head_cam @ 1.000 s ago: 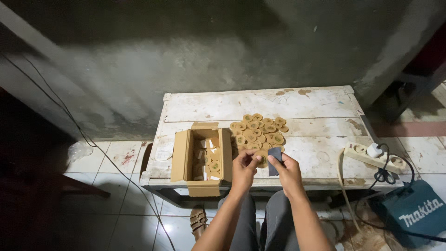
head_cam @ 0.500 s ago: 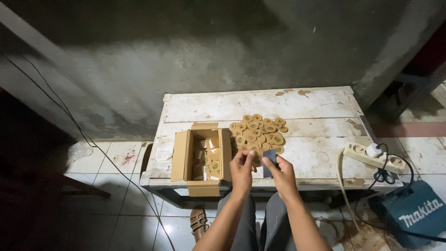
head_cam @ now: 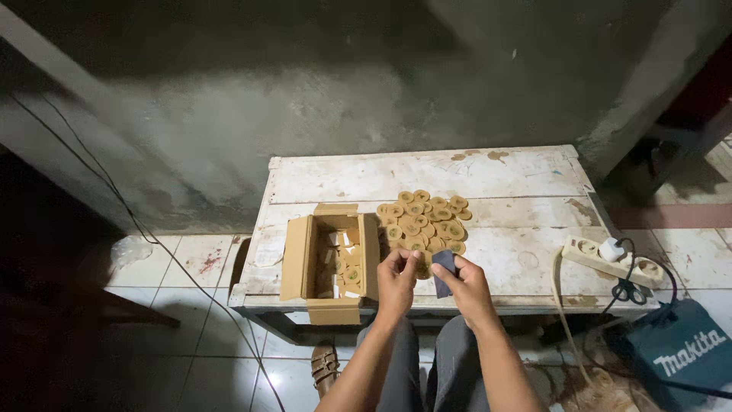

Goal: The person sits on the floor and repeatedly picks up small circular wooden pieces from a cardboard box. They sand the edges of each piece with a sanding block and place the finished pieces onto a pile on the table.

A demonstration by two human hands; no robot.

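My left hand (head_cam: 398, 279) pinches a small round wooden ring (head_cam: 420, 265) at the near edge of the white wooden table (head_cam: 488, 177). My right hand (head_cam: 465, 284) grips a dark folded piece of abrasive sheet (head_cam: 444, 267) right against that ring. Just beyond my hands lies a pile of several wooden rings (head_cam: 425, 221). An open cardboard box (head_cam: 296, 257) with more rings and small pale bits inside stands to the left of my hands.
A white power strip (head_cam: 602, 257) with a plug and cable lies at the table's right edge. A teal tool case (head_cam: 679, 347) sits on the tiled floor at right. A grey concrete wall rises behind the table. A sandalled foot (head_cam: 325, 364) shows below.
Both hands have drawn slightly toward me and closer together at the table's near edge, the sheet now against the ring. The pile and box have not moved.
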